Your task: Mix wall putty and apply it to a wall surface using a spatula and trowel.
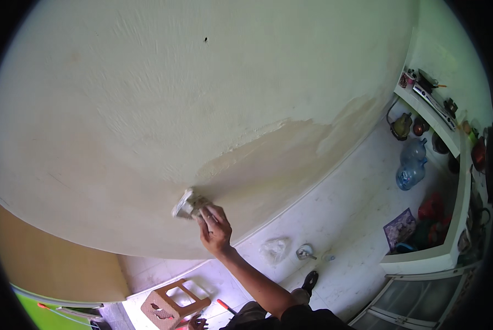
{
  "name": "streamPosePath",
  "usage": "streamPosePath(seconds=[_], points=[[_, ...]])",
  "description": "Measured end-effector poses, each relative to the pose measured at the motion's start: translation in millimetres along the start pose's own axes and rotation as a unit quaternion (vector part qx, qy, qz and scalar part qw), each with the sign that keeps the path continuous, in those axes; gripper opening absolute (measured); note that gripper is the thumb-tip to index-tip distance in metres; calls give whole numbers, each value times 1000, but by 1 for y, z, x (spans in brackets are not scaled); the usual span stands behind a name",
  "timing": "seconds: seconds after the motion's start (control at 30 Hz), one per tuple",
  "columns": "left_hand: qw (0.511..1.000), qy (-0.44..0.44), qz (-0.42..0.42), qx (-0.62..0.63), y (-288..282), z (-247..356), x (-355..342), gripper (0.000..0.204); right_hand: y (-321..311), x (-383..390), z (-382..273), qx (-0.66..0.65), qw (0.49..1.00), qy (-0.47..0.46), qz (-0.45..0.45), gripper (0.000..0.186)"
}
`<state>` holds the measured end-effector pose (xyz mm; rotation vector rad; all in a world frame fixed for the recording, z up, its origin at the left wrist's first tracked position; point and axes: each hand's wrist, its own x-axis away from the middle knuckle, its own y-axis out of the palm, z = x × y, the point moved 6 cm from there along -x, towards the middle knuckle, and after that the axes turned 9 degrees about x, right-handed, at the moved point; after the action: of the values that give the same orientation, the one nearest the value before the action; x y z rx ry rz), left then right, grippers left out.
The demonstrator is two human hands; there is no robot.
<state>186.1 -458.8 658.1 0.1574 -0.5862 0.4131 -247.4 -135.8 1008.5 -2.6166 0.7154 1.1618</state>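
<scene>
My right hand (216,228) reaches up to the pale wall (147,99), closed round a wide paintbrush (189,203) smeared with white. Its head touches or nearly touches the wall at the lower edge of a damp-looking tan patch (268,154). Rough whitish coating borders this patch above. Low at the bottom edge, my left hand (198,323) shows only in part, close to something red and the brown stool; what its fingers do is unclear. A tool with a red handle (226,306) is beside my legs.
A brown plastic stool (172,305) stands at lower left. On the white floor are a clear plastic bag (275,250), a small metal container (306,252) and my shoe (310,281). Blue water bottles (411,168) stand beside a shelf unit (430,113) with cookware at right.
</scene>
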Motion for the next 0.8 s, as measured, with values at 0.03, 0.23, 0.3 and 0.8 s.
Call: streamPosePath(seconds=[0.03,0.23,0.3,0.8], points=[[999,20,-14,-22,-5,-2,-2,43,-6,-3,-4,-2,1000,-2,1,35],[981,99,-71,-149,-25,3,-10,64,-103,-50,111,-70,943,313,83,28],[974,98,-89,-181,-17,12,-8,65,-163,-103,177,-36,951,275,135,35],[981,94,-70,-153,54,61,7,64,-206,-195,224,-40,976,157,149,20]])
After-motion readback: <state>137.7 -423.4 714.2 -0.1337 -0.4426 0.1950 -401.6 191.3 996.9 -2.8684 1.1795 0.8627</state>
